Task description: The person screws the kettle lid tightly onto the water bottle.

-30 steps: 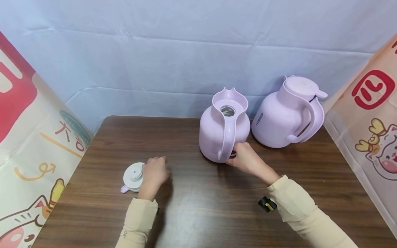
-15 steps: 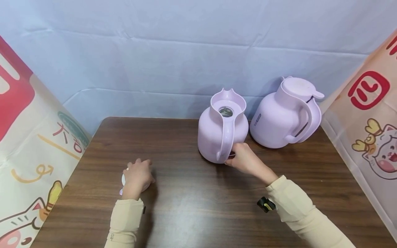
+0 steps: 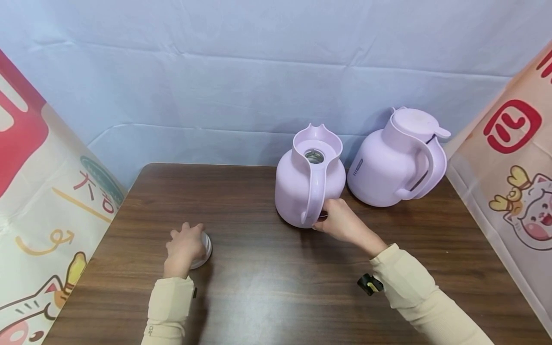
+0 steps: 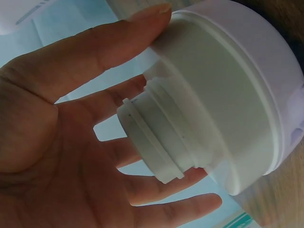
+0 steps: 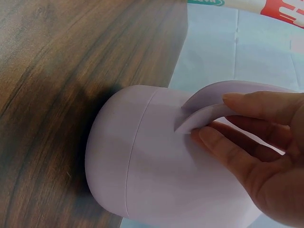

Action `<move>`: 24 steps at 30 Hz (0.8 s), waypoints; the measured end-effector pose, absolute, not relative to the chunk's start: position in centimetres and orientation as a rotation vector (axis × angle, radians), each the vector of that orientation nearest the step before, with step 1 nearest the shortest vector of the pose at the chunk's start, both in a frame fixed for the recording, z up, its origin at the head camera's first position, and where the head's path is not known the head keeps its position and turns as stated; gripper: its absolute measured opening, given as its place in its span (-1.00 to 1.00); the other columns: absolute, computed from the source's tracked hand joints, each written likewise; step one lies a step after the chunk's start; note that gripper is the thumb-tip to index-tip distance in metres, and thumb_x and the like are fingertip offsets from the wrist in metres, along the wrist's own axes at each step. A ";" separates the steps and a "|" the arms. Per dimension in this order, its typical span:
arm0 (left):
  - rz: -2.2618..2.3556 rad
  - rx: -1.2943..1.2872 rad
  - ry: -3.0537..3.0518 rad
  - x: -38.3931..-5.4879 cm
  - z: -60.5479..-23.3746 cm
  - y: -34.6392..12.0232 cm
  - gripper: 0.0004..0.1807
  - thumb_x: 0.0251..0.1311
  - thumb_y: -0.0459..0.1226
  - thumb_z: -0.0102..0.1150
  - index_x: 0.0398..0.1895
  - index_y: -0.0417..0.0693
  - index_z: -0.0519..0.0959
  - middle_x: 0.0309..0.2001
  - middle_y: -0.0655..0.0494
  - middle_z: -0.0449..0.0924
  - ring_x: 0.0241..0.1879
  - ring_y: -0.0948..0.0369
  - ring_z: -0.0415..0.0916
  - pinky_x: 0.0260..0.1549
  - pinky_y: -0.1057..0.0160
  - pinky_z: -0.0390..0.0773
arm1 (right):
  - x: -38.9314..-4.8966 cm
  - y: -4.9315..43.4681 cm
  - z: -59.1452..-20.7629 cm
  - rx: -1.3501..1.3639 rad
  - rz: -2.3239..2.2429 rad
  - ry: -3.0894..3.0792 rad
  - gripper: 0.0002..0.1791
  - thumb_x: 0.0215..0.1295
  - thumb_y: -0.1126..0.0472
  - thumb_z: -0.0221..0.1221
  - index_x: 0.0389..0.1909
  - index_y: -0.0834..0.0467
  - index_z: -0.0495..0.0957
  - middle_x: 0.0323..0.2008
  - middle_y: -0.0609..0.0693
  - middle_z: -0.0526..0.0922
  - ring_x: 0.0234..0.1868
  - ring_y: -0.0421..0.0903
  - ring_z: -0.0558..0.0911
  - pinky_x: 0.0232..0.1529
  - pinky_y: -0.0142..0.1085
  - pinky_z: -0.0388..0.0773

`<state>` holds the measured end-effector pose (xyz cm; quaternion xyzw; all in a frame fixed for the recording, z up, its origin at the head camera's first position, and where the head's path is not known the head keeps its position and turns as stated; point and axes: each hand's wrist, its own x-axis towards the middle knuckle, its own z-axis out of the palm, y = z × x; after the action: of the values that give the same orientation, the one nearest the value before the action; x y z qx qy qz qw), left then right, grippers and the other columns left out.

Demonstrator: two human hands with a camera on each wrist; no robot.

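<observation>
A lilac thermos jug [image 3: 288, 191] stands upright with its top uncovered and the round metal-lined mouth showing. My right hand [image 3: 342, 221] holds the lower end of its handle [image 5: 209, 115], thumb and fingers to either side of it in the right wrist view. On the left of the table lies the jug's lid [image 3: 207, 251], white stopper [image 4: 152, 128] facing up. My left hand [image 3: 184, 247] is over the lid and covers most of it from the head camera. Its fingers are spread and fairly straight, with the thumb tip at the lid's edge in the left wrist view.
A second lilac thermos jug [image 3: 379, 167] with its lid on stands at the back right, close beside the first. The brown wooden table [image 3: 276, 297] ends at a pale blue cloth backdrop [image 3: 215, 86]. Printed cloths hang at both sides.
My left hand has moved left across the lid, from its right side to over it, and its fingers have spread. My right hand stays on the jug's handle. The head view has shifted slightly.
</observation>
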<state>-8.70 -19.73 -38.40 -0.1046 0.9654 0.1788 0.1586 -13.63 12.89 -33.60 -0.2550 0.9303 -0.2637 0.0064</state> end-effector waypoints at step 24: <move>0.560 -0.347 2.754 -8.7 -38.2 -20.1 -0.23 -0.29 -0.43 0.30 0.17 -0.26 0.32 0.04 -0.49 0.16 -0.11 -0.40 0.19 -0.37 -0.19 0.38 | -13.6 12.9 -33.5 -0.815 -0.810 2.918 -0.76 -0.22 0.34 0.37 -0.44 0.24 0.58 -0.45 0.08 0.64 -0.30 0.12 0.61 -0.23 -0.08 0.49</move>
<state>-8.75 -20.13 -38.23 -0.1210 0.9609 0.1955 0.1542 -13.61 12.94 -33.55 -0.2599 0.9305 -0.2582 0.0028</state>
